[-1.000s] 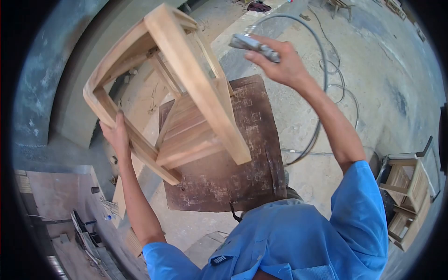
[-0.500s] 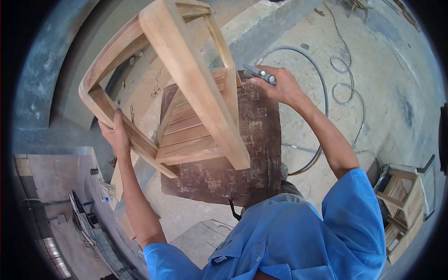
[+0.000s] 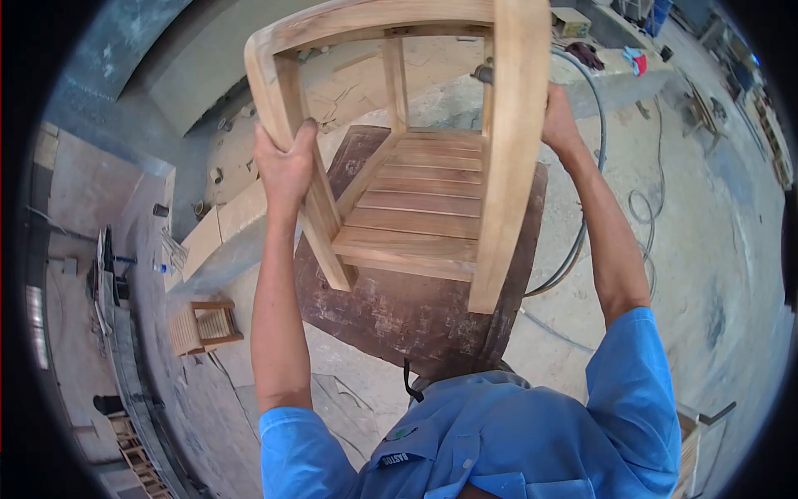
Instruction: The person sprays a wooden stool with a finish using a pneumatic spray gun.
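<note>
A pale wooden chair (image 3: 420, 218) with a slatted panel stands tilted on a brown, worn-topped work stand (image 3: 391, 324) in front of me. My left hand (image 3: 284, 162) is closed around the chair's left upright, thumb on the near side. Beyond the thick right upright (image 3: 511, 166) is my right hand (image 3: 560, 121), its fingers mostly hidden by the wood. The dark metal end of an air gun (image 3: 483, 73) shows through the frame, level with that hand. Whether the right hand also touches the upright cannot be made out.
A grey hose (image 3: 600, 125) curves down right of the stand, and a thinner hose (image 3: 644, 208) coils on the floor. Another small slatted wooden piece (image 3: 204, 327) stands at left. A low concrete ledge (image 3: 229, 229) lies beyond my left arm. Cloths (image 3: 634, 60) lie at the back right.
The chair has turned and shifted right, so its slatted panel faces me more. My right hand, with the air gun, has moved behind the right upright. My left hand keeps its hold. The view has swung.
</note>
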Demonstrator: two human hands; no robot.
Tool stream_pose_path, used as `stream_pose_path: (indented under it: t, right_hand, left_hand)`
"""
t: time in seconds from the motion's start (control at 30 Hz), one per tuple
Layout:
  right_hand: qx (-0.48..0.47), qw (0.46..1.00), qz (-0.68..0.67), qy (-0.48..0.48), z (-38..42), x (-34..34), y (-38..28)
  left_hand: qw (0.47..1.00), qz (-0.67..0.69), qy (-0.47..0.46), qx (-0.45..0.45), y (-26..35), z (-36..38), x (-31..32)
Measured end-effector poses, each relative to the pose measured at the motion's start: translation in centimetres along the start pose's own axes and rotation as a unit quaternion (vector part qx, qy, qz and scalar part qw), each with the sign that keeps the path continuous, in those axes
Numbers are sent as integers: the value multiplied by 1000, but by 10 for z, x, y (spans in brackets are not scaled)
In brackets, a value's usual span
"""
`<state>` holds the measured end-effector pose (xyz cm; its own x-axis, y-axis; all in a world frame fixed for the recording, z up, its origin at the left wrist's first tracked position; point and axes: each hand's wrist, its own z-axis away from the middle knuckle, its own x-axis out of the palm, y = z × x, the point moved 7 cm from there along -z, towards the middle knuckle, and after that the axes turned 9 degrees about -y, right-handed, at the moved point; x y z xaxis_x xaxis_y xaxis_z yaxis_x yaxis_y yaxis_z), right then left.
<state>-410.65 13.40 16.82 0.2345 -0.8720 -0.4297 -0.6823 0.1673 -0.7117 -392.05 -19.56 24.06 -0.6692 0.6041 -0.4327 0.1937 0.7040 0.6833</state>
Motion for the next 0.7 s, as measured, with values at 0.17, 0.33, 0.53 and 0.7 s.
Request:
stream_pose_path:
  t: [0.17, 0.33, 0.53, 0.7]
  right_hand:
    - [76, 990, -51, -104, 10, 56, -6]
    - [47, 983, -46, -171, 47, 63, 4]
    - [311, 941, -102, -84, 128, -11, 20]
    - [319, 919, -230, -1, 237, -76, -17]
  left_hand:
    - [1000, 2, 15, -20, -8, -1, -6]
    - [999, 5, 21, -29, -13, -6, -9]
    - [997, -58, 38, -42, -23, -18, -17]
    - [995, -63, 54, -49, -25, -6, -31]
